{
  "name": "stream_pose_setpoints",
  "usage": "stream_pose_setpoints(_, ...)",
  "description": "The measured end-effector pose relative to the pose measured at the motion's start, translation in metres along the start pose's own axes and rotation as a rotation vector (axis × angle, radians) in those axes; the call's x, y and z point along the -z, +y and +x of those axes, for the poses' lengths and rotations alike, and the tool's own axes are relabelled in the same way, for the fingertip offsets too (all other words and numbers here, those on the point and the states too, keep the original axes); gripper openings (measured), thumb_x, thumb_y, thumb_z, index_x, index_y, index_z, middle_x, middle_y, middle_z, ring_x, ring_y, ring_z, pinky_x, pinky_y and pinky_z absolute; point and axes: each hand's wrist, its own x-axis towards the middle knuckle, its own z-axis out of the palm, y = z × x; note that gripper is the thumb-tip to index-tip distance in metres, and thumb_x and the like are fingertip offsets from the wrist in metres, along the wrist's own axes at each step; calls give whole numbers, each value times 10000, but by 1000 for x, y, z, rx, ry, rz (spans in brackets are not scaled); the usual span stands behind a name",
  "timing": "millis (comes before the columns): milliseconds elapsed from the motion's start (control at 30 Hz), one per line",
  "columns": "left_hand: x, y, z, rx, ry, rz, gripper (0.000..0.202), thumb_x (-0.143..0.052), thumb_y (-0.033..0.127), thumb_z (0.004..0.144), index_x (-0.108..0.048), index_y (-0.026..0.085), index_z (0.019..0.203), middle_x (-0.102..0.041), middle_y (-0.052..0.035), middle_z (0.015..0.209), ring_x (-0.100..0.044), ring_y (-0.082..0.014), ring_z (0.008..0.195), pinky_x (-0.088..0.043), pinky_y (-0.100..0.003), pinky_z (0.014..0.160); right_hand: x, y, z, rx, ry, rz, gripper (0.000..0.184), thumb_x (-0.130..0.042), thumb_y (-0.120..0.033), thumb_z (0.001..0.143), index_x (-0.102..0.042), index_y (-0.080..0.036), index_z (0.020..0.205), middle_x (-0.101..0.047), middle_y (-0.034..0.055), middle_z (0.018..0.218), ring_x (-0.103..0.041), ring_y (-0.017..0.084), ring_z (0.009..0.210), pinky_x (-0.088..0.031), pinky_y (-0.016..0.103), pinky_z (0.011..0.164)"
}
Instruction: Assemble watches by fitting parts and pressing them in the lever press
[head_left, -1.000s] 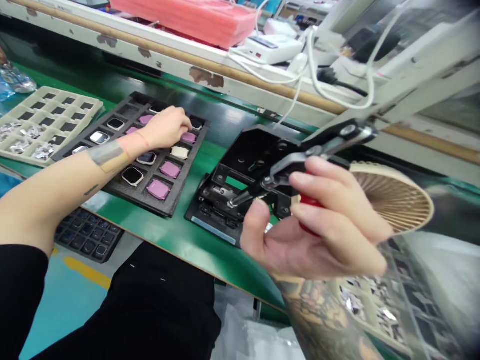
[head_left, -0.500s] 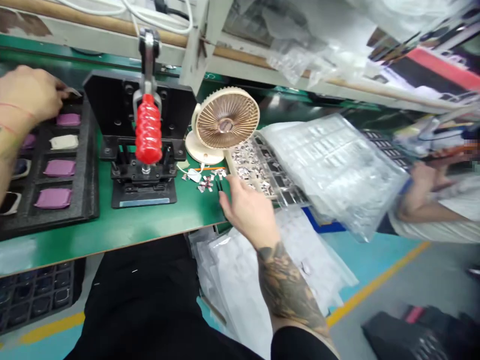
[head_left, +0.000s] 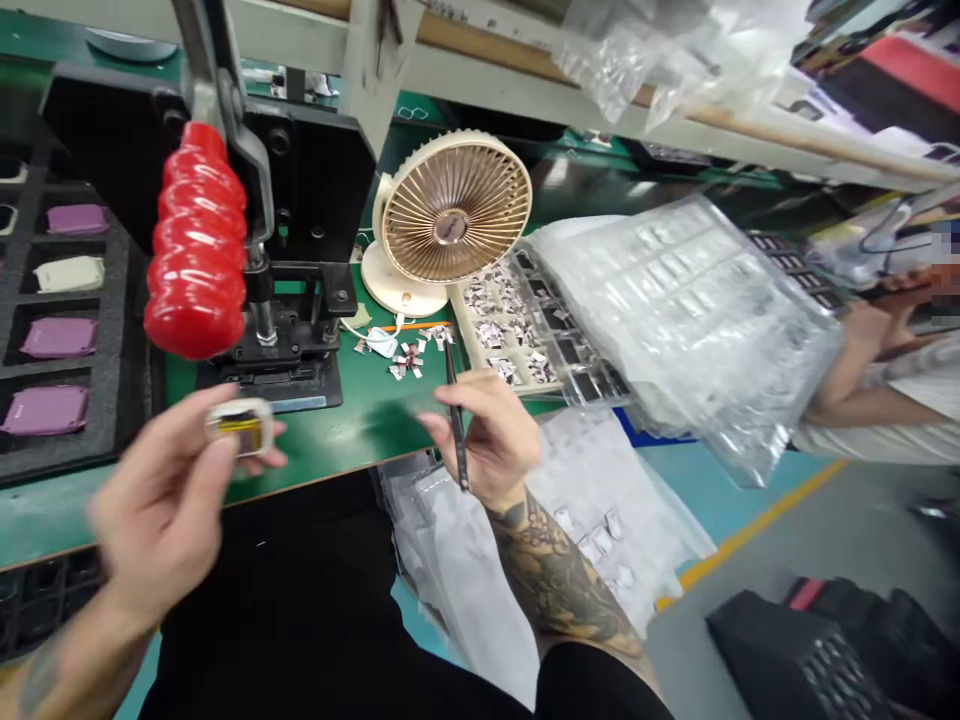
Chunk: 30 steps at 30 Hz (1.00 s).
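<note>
My left hand (head_left: 161, 490) pinches a small white rounded casing (head_left: 241, 428) with a yellow and dark inside, held in front of the press. My right hand (head_left: 491, 430) grips dark tweezers (head_left: 457, 430), their tips pointing up and away over the bench. Beyond those tips, small white and dark pieces (head_left: 407, 360) lie scattered on the green bench. The toggle press (head_left: 270, 350), with a red ribbed handle (head_left: 199, 245), stands behind my left hand. A black foam tray (head_left: 112, 400) at the left holds purple casings (head_left: 46, 410) and a white one (head_left: 70, 274).
A beige fan (head_left: 454, 225) stands right of the press. Beside it are a compartment box (head_left: 461, 330) of small pieces and clear plastic trays (head_left: 697, 300). A shelf edge (head_left: 487, 75) runs above the bench. At the far right a co-worker's arm (head_left: 851, 350) shows.
My left hand has come from the tray at the far left to before the press, holding the white casing. My right hand has lifted the tweezers off the bench. The view has shifted closer.
</note>
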Motion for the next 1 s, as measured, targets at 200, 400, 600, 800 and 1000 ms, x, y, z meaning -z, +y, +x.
stream_pose_setpoints(200,-52,-28,8,104,-267,-276,427,-812,419,1067,-708,245,1443,-882,-74,1091,-845,-208,830,-680,-314,729,-37,-20,13,-73,86,193,286,-686,-256,1059,-802,-303,1317,-783,71,929,-766,235,802,-667,406,652)
stream_pose_setpoints(400,-50,-36,5,102,-256,-301,470,-783,364,1091,-673,239,1531,-873,-57,1096,-878,-216,909,-723,-335,848,-49,-26,8,-159,-130,285,332,-755,-111,1004,-849,-289,1268,-855,85,1127,-836,263,1024,-736,460,882)
stream_pose_setpoints(600,-51,-35,5,125,-250,-332,436,-797,367,1077,-716,245,1488,-879,-62,1113,-890,-231,917,-743,-343,850,-57,-24,2,-144,-134,306,398,-749,-85,994,-830,-292,1324,-874,84,1146,-852,265,1009,-740,460,879)
stream_pose_setpoints(800,-50,-34,6,118,-244,-333,426,-806,369,1066,-744,249,1470,-881,-61,1091,-893,-239,883,-763,-361,833,-64,-24,2,-282,-107,352,237,-773,-177,1027,-858,-278,1223,-873,79,1092,-853,259,966,-746,440,855)
stream_pose_setpoints(1000,-48,-33,7,93,-269,-387,403,-814,341,1063,-749,233,1446,-893,-73,1118,-897,-230,889,-763,-334,829,-73,-25,1,-736,-130,764,137,-737,-307,1101,-842,-226,1135,-849,51,928,-825,182,766,-695,299,695)
